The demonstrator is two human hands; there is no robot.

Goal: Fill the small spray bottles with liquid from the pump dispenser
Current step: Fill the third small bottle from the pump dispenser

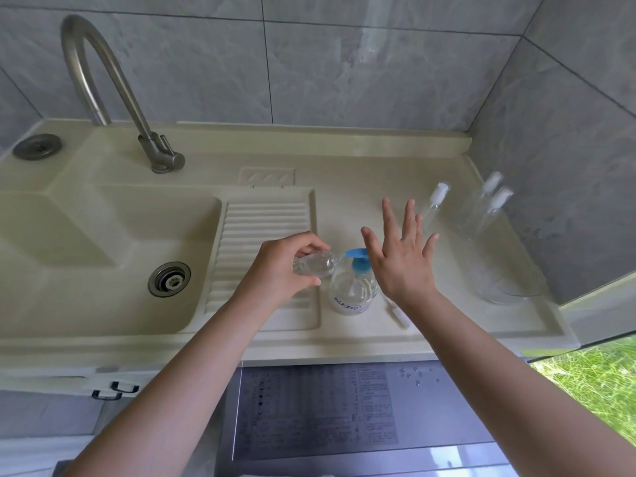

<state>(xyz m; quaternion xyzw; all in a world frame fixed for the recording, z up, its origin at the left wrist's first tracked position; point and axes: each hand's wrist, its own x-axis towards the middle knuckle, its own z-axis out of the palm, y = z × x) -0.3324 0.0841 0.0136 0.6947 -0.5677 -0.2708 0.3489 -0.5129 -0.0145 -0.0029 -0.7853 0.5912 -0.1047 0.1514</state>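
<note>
A clear pump dispenser (351, 290) with a blue pump head (358, 258) stands on the beige counter, right of the ribbed drainboard. My left hand (285, 266) grips a small clear bottle (318, 264) lying almost sideways, its open neck at the blue spout. Over the pump head, my right hand (401, 256) hovers with fingers spread and straight, holding nothing. A white spray cap with its tube (399, 313) lies on the counter just right of the dispenser. Three small capped spray bottles stand further back on the right: one (435, 204) behind my right hand, two (488, 204) near the wall.
A beige sink basin (103, 253) with a metal drain lies at left, and a tall curved tap (113, 91) rises behind it. A clear glass bowl or container (512, 287) sits at the counter's right end. Grey tiled walls close in the back and right.
</note>
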